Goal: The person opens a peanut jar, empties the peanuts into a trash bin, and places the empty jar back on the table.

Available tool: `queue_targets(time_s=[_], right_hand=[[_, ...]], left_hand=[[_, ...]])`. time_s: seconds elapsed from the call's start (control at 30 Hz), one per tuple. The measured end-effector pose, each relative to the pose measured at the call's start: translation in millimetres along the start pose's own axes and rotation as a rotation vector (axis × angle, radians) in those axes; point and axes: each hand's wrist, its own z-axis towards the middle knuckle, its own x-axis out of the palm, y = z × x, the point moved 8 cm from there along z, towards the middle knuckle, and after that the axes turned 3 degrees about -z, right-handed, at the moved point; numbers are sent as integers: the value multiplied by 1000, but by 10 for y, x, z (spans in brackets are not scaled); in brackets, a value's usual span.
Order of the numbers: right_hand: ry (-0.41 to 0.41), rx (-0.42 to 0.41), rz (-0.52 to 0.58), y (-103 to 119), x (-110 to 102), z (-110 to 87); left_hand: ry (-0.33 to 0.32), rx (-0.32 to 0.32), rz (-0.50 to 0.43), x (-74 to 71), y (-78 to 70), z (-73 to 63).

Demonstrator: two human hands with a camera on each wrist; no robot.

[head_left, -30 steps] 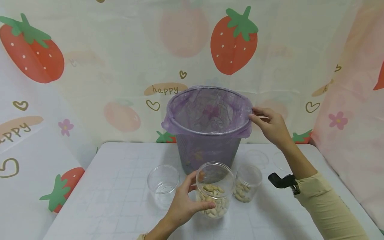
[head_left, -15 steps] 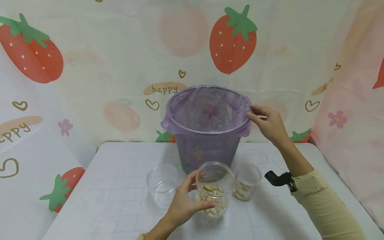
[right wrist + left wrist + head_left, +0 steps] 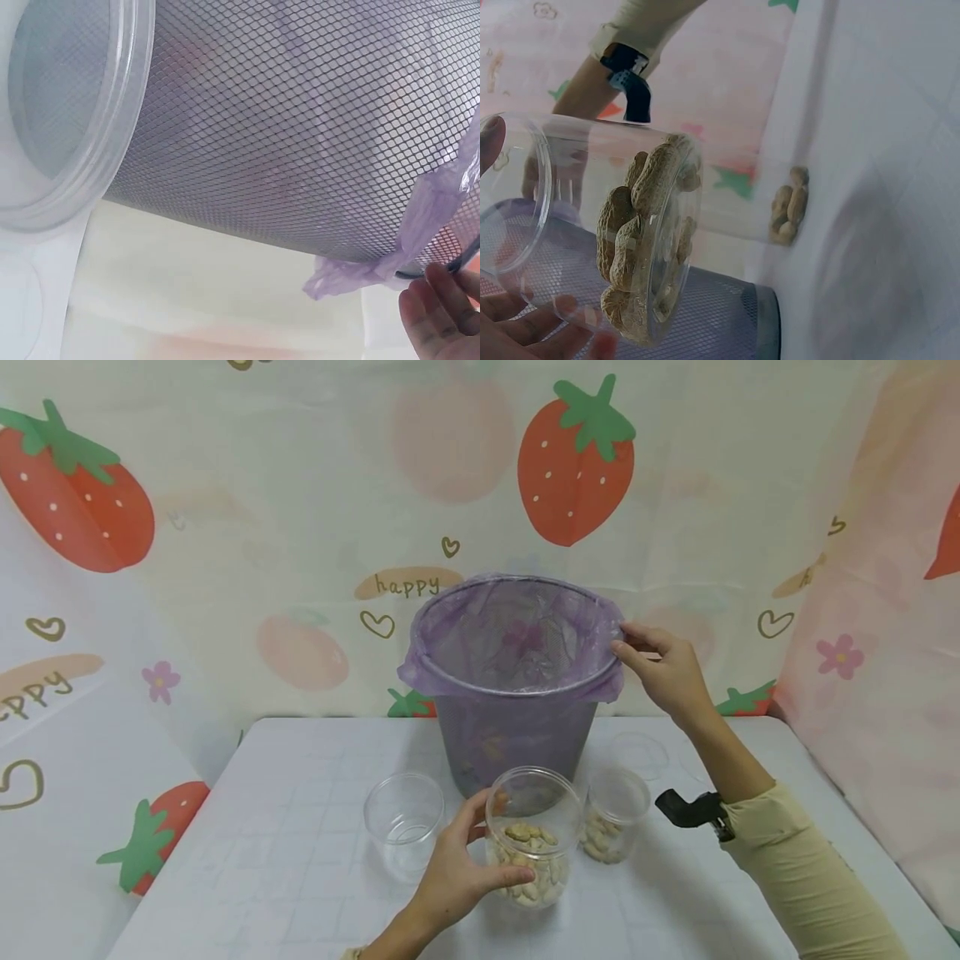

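Observation:
My left hand [image 3: 465,868] grips a clear plastic jar [image 3: 534,793] without a lid, partly filled with peanuts in their shells [image 3: 641,217]. In the left wrist view the jar appears to be raised off the table. At the back stands a mesh wastebasket [image 3: 517,735] with a purple bag [image 3: 435,675] folded over its rim. My right hand [image 3: 667,672] pinches the right side of that rim, thumb and fingers on the bag's edge. To the right of the held jar stands a smaller clear jar [image 3: 618,810] containing peanuts.
On the white table [image 3: 292,843], a clear plastic container [image 3: 405,814] with no visible contents stands left of the held jar. Flat, clear round lids [image 3: 637,756] lie behind the smaller jar, partly hard to make out. A strawberry-print cloth [image 3: 315,510] hangs behind the table.
Both hands keep their holds on the jar and the wastebasket rim. Only the head view shifts slightly.

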Motion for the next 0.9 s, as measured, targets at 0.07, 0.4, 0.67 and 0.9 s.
queue_targets(time_s=[0.07, 0.4, 0.67, 0.9], right_hand=[[-1, 4, 1, -6, 8, -2], [-11, 43, -5, -49, 1, -15], [15, 97, -1, -54, 7, -28], [49, 139, 0, -64, 29, -35]], left_hand=[[-1, 1, 2, -5, 0, -2], [1, 45, -2, -60, -80, -18], [-9, 70, -7, -120, -173, -43], [-8, 133, 40, -191, -331, -65]])
